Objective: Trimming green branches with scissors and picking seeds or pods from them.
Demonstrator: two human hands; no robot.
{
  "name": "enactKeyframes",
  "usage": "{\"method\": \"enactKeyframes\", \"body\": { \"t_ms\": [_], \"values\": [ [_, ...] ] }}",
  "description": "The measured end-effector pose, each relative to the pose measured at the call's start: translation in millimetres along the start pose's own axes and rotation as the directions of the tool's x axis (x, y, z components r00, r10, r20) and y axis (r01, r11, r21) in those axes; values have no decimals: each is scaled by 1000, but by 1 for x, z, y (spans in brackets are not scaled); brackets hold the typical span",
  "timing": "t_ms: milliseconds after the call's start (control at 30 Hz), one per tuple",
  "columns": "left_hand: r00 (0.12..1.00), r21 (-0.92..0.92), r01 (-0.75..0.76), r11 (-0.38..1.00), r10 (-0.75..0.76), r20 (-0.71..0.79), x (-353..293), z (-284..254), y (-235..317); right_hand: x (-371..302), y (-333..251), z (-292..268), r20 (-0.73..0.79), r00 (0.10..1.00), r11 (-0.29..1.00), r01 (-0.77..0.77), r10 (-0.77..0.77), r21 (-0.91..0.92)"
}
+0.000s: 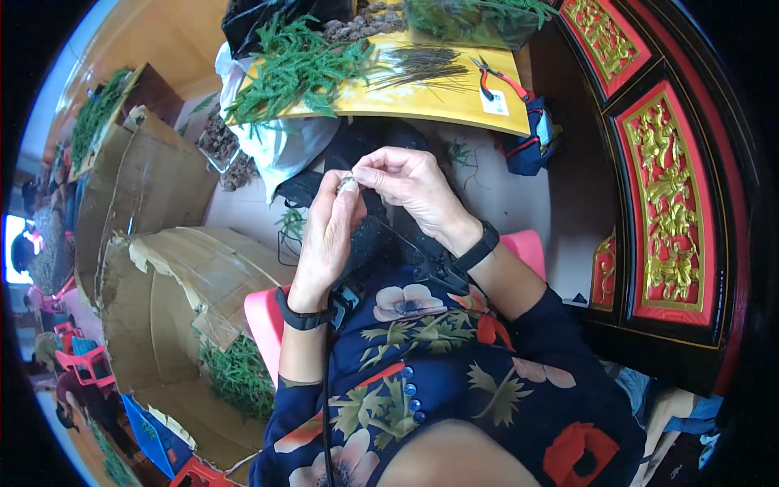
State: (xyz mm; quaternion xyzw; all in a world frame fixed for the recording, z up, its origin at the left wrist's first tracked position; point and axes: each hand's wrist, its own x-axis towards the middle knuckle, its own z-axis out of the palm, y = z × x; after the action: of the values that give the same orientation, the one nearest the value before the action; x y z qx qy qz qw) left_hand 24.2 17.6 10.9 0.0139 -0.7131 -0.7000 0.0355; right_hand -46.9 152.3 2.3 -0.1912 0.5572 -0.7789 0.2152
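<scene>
My left hand and my right hand meet in front of my lap, fingertips almost touching. Between the left thumb and fingers sits a small brownish-grey piece, mostly covered, so its kind is unclear. The right thumb and forefinger pinch together right at that piece; whatever they grip is too small to make out. A thin dark strand runs below the hands toward the right wrist. Beyond them, on a yellow board, lie green artificial sprigs, thin dark wires and red-handled pliers.
A clear bin of greenery and a heap of brown lumps stand at the back. Torn cardboard boxes fill the left side, with sprigs inside one. A carved red-and-gold cabinet borders the right. A white bag hangs by the board.
</scene>
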Motion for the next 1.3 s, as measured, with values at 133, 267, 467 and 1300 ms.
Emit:
{"method": "enactKeyframes", "body": {
  "t_ms": [133,267,467,1300],
  "values": [
    [1000,84,13,996,-11,-15,4,3,-4,5,11,-5,-2,1000,1000,-10,10,17],
    [998,143,49,988,-42,-50,11,3,-11,12,17,-11,20,1000,1000,5,-5,10],
    [985,578,72,813,34,-170,26,18,-12,20,27,-16,-124,991,994,-56,44,-92],
    [760,913,-358,-193,507,405,268,-34,-16,22,20,-57,-167,938,862,-197,305,467]
  ]
}}
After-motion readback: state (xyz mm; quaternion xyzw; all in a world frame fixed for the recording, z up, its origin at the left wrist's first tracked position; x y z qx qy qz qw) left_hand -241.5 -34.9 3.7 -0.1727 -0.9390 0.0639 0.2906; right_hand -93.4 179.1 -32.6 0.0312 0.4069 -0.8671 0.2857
